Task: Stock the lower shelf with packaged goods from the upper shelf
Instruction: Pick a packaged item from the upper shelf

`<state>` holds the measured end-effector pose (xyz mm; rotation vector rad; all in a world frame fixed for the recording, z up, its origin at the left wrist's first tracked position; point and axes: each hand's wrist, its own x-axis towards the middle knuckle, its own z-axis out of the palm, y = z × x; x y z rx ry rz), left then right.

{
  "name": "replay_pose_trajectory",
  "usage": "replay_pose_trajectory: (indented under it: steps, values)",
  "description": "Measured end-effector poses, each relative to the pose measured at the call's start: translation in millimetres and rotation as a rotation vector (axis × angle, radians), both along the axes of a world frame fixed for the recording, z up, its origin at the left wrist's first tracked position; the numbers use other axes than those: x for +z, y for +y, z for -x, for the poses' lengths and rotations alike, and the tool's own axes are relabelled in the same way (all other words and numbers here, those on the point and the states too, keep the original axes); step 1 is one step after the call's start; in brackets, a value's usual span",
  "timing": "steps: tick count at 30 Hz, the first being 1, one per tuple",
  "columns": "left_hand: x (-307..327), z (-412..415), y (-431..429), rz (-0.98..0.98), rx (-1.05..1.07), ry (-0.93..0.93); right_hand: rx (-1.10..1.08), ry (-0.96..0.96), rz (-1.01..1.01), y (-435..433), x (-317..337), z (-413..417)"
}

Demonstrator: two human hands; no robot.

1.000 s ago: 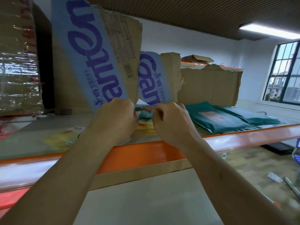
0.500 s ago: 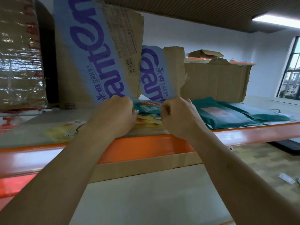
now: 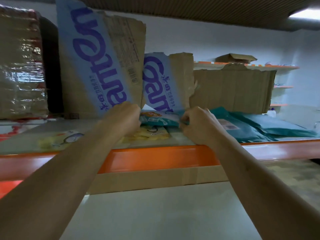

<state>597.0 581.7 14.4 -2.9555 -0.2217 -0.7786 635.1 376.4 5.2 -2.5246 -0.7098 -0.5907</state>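
Both hands are reaching onto the upper shelf (image 3: 155, 158), each pinching one end of a single teal snack packet (image 3: 159, 119): the left hand (image 3: 124, 118) is gripping its left edge and the right hand (image 3: 199, 123) its right, fingers curled in. Holding both ends is probably keeping the floppy packet flat so it is lifting clear of the one yellow packet (image 3: 152, 134) lying directly beneath. The teal packet is sitting near the shelf's front (not yet off it), just before two blue-printed cartons (image 3: 97, 66) standing upright; one plain brown carton (image 3: 232, 89) is standing to their right. At least two flat green bags (image 3: 259, 127) are lying overlapped beside the right hand. The pale surface below (image 3: 155, 213), seemingly the lower shelf, is lying well beneath
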Motion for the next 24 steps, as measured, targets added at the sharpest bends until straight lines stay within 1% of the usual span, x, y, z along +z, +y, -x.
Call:
replay_pose_trajectory:
  steps: [5,7,9,11,15,18,20,22,24]
  values:
    - [10.4,-10.7,-2.9,-0.039,0.015,0.261,0.046,-0.016,0.002,-1.0,-5.7,-4.7]
    - [11.4,-8.7,-4.8,-0.059,0.012,0.301,0.066,-0.018,-0.012,-0.3,-8.0,-5.9]
    - [8.5,-7.8,-5.3,-0.056,-0.002,0.245,0.076,-0.029,-0.038,-0.6,-9.3,-6.1]
    - [4.9,-6.1,-6.8,-0.080,0.001,0.145,0.086,-0.062,-0.063,-1.2,-9.7,-5.2]
    - [10.4,7.6,-15.9,-0.208,0.034,-0.040,0.129,-0.092,-0.154,-0.5,-10.8,-2.4]
    - [17.6,22.9,-24.2,-0.299,0.034,-0.182,0.171,-0.052,-0.216,0.2,-6.4,1.8]
    - [21.4,32.2,-30.3,-0.322,0.014,-0.257,0.234,0.063,-0.278,2.4,-0.8,5.0]
    - [24.6,40.3,-36.1,-0.323,-0.020,-0.324,0.341,0.282,-0.437,7.6,2.2,10.3]
    - [26.1,48.5,-39.8,-0.334,-0.056,-0.384,0.376,0.472,-0.577,15.9,4.0,16.9]
